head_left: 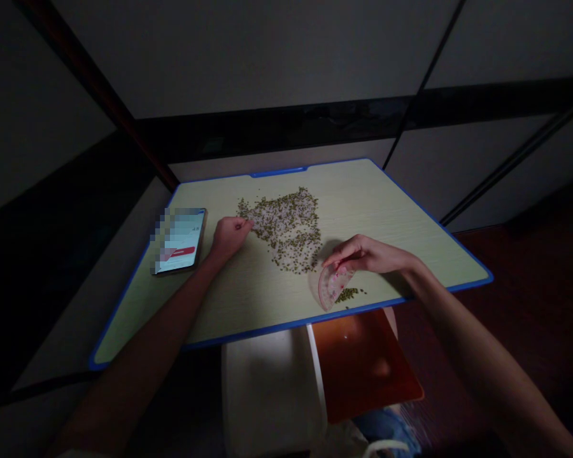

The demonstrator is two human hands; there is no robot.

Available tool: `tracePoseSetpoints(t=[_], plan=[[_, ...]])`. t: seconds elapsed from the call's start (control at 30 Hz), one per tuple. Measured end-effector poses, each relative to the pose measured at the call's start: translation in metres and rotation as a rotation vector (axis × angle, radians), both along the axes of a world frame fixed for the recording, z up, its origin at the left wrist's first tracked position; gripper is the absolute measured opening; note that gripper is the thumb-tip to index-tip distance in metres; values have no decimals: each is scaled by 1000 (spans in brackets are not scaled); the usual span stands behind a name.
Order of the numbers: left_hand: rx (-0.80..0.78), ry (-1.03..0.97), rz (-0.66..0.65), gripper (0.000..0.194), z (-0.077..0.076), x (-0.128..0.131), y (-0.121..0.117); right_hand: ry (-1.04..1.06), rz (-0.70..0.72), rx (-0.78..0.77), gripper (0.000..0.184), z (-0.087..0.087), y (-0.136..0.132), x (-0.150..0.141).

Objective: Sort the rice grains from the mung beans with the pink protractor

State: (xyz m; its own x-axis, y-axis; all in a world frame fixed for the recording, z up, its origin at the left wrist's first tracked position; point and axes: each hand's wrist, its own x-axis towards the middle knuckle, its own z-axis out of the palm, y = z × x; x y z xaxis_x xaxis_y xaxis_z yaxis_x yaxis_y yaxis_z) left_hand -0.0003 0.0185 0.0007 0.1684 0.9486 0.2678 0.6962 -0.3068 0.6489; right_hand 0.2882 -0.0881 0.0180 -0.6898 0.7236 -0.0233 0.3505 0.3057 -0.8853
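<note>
A spread of green beans mixed with pale rice-like grains (289, 213) lies in the middle of the small table (382, 203). My left hand (232, 234) rests closed at the left edge of this spread; whatever its fingers hold, if anything, is hidden. My right hand (358, 253) grips a clear pinkish protractor (331, 291) by its upper part, tilted with its curved edge down near the tabletop. Just right of the protractor, close to the table's front edge, sits a little heap of green beans (347, 294).
A lit phone (184, 240) lies at the table's left side. Below the front edge are a white container (267, 388) and, to its right, an orange-red container (363, 366). Behind the table stands a panelled wall or cabinet front (277, 57). A blue rim borders the tabletop.
</note>
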Motion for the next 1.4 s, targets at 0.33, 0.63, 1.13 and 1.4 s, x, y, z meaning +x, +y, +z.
tracePoseSetpoints(t=[0.33,0.63,1.13,1.4], plan=[[5,-15,-8,38,1,1,0,23,21,-89,26,4,6,5],[-9,-21,-7,38,1,0,-1,49,-9,-134,23,7,1,10],[-2,-5,6,38,0,1,0,158,-553,-135,20,-7,-26,31],[9,3,-2,38,2,1,-1,-21,-602,85,23,-15,-44,29]])
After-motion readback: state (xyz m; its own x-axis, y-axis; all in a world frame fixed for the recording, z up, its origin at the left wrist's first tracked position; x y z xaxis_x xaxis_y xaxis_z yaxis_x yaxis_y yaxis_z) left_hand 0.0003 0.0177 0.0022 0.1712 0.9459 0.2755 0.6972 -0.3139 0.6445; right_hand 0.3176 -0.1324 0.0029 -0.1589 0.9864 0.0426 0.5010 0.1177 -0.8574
